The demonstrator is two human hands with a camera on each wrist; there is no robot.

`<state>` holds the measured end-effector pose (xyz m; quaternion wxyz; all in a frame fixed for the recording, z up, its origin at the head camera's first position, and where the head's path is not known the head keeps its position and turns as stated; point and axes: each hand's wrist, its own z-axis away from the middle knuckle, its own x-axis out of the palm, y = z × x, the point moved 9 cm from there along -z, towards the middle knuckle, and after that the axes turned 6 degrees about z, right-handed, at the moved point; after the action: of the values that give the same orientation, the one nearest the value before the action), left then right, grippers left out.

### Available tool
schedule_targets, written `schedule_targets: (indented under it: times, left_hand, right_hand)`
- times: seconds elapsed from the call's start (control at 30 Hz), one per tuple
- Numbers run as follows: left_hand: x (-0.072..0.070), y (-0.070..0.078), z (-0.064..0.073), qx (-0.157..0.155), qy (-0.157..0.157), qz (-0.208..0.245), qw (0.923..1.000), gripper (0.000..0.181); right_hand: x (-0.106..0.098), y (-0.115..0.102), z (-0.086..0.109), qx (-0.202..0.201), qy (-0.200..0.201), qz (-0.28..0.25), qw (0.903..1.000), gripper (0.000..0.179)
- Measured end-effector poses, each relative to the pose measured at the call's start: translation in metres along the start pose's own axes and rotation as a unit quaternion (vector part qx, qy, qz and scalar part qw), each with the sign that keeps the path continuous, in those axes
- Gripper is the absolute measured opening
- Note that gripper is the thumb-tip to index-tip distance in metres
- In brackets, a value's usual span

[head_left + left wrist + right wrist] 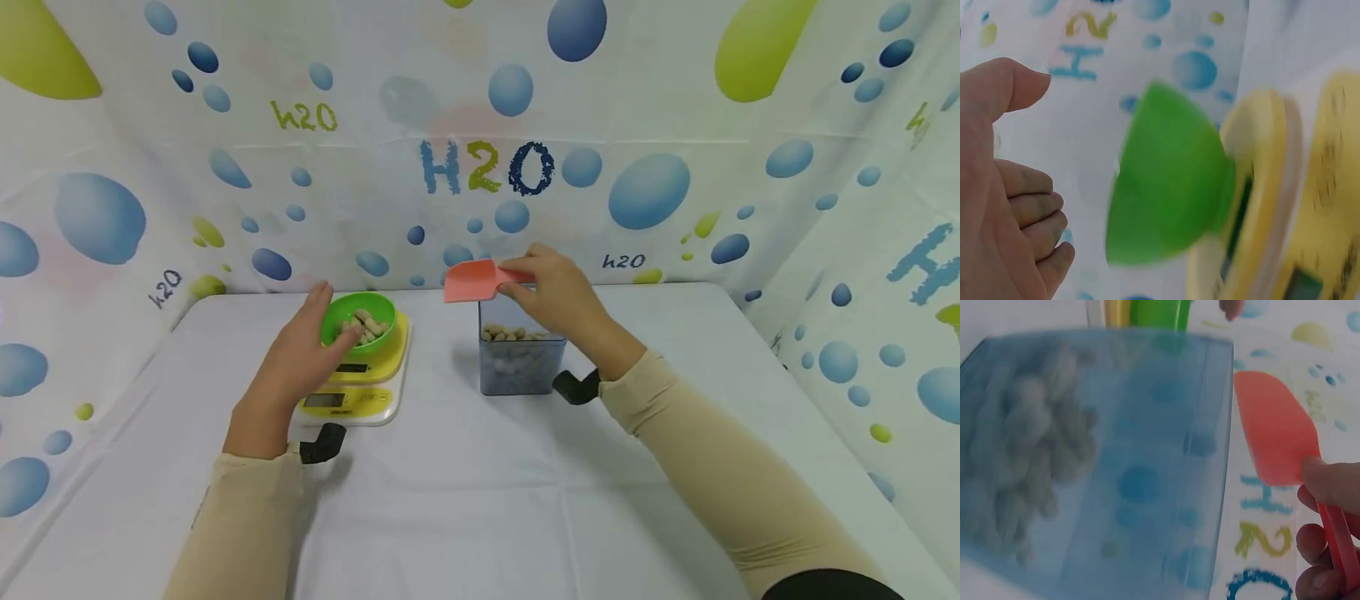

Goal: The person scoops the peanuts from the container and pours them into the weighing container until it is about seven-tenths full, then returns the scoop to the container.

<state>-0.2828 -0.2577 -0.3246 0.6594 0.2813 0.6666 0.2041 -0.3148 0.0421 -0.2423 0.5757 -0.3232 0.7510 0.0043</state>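
Observation:
Beside a green bowl (365, 302) my left hand (295, 357) is held with fingers relaxed, the thumb overlapping the rim in the head view. In the left wrist view a gap shows between this hand (1013, 181) and the bowl (1166, 181). Peanuts in the shell (369, 323) lie inside it, and it stands on a yellow and white kitchen scale (378, 402). My right hand (558, 292) grips a coral scoop (470, 282) by its handle, above the back of a translucent bluish box (521, 368). The scoop's blade (1279, 434) looks bare.
More peanuts (510, 334) fill part of the box. A white cloth (465, 500) covers the table, and a patterned curtain (360, 192) hangs right behind its back edge. Dark wrist mounts (322, 443) stick out from both sleeves.

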Motion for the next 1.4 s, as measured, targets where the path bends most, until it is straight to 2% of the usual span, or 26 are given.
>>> schedule_targets:
  times: [0.13, 0.3, 0.47, 0.57, 0.73, 0.9, 1.07, 1.2, 1.4]
  left_hand:
    - [0.008, 0.026, 0.0, 0.026, -0.011, 0.013, 0.9995, 0.085]
    - [0.034, 0.058, -0.007, 0.047, -0.041, 0.017, 0.9979, 0.085]
    - [0.062, 0.087, -0.014, 0.082, -0.066, 0.021, 0.9943, 0.084]
    - [0.076, 0.099, -0.017, 0.1, -0.075, 0.024, 0.9918, 0.081]
    - [0.096, 0.107, -0.021, 0.108, -0.083, 0.039, 0.9899, 0.078]
    - [0.106, 0.111, -0.023, 0.121, -0.082, 0.06, 0.9874, 0.075]
    - [0.113, 0.115, -0.025, 0.128, -0.082, 0.064, 0.9863, 0.073]
    - [0.117, 0.119, -0.026, 0.132, -0.087, 0.065, 0.9853, 0.074]
    - [0.12, 0.121, -0.029, 0.13, -0.089, 0.063, 0.9855, 0.077]
  right_hand:
    - [-0.011, 0.019, 0.008, 0.002, -0.006, 0.016, 0.9998, 0.036]
    - [-0.017, 0.029, 0.014, -0.01, -0.014, 0.054, 0.9984, 0.033]
    - [-0.014, 0.028, 0.018, -0.058, -0.015, 0.099, 0.9933, 0.027]
    - [-0.011, 0.026, 0.019, -0.082, -0.015, 0.13, 0.988, 0.025]
    - [-0.005, 0.022, 0.02, -0.113, -0.013, 0.169, 0.979, 0.024]
    - [0.002, 0.013, 0.019, -0.152, 0.004, 0.193, 0.9694, 0.023]
    - [0.015, 0.013, 0.018, -0.161, -0.02, 0.218, 0.9624, 0.02]
    - [0.02, 0.018, 0.018, -0.146, -0.061, 0.199, 0.9672, 0.022]
    - [0.024, 0.03, 0.018, -0.091, -0.143, 0.109, 0.9794, 0.024]
